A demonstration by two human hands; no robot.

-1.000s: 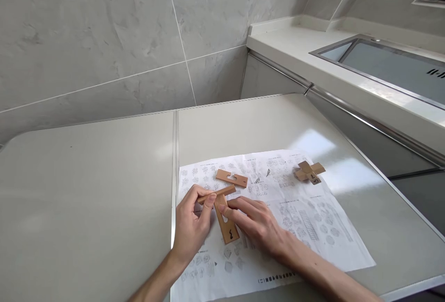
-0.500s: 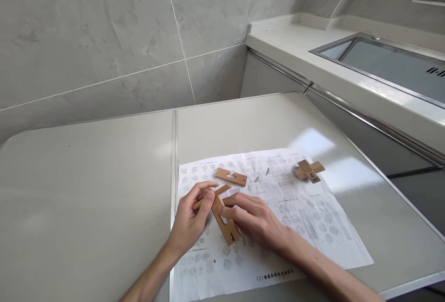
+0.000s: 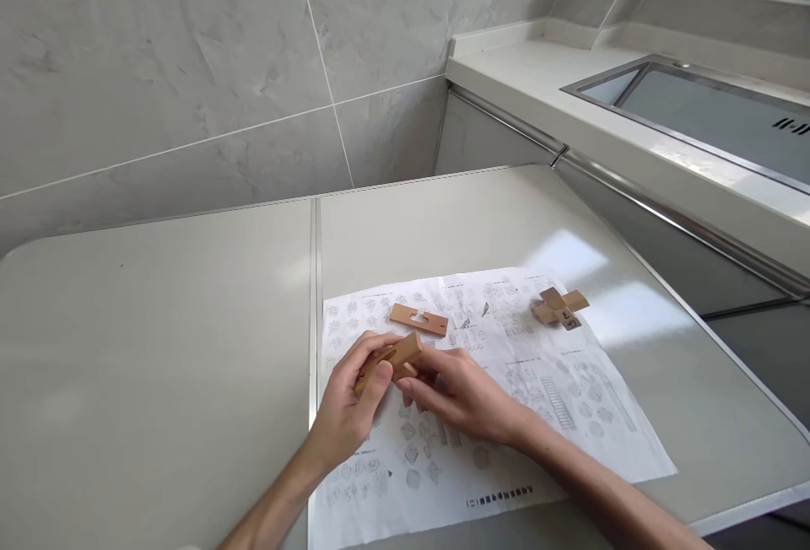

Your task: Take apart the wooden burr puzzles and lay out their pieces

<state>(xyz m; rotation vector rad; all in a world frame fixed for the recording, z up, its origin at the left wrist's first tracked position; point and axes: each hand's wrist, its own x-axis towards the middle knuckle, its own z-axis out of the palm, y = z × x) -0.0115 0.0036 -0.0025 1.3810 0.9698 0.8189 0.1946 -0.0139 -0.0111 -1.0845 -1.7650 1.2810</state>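
My left hand [image 3: 351,398] is closed around wooden puzzle pieces [image 3: 405,351], its thumb pressed on their near side. From the right, my right hand [image 3: 459,385] pinches the other end of the same pieces; its fingertips are partly hidden behind the wood. How the pieces fit together is mostly covered by my fingers. Just beyond my hands, a flat slotted wooden piece [image 3: 434,324] lies on the printed instruction sheet [image 3: 506,449]. At the sheet's far right rests a cross-shaped wooden assembly [image 3: 560,308] with a handwritten mark.
Beneath the sheet is a pale tabletop [image 3: 158,347] with a metal seam [image 3: 315,280] running across it. A grey tiled wall [image 3: 190,52] stands behind. To the right are a white counter [image 3: 506,69] and a sink [image 3: 696,111].
The slotted piece marked with a number, which pointed down toward me, has been turned up and now lies together with the other piece between my hands. My right hand has shifted slightly.
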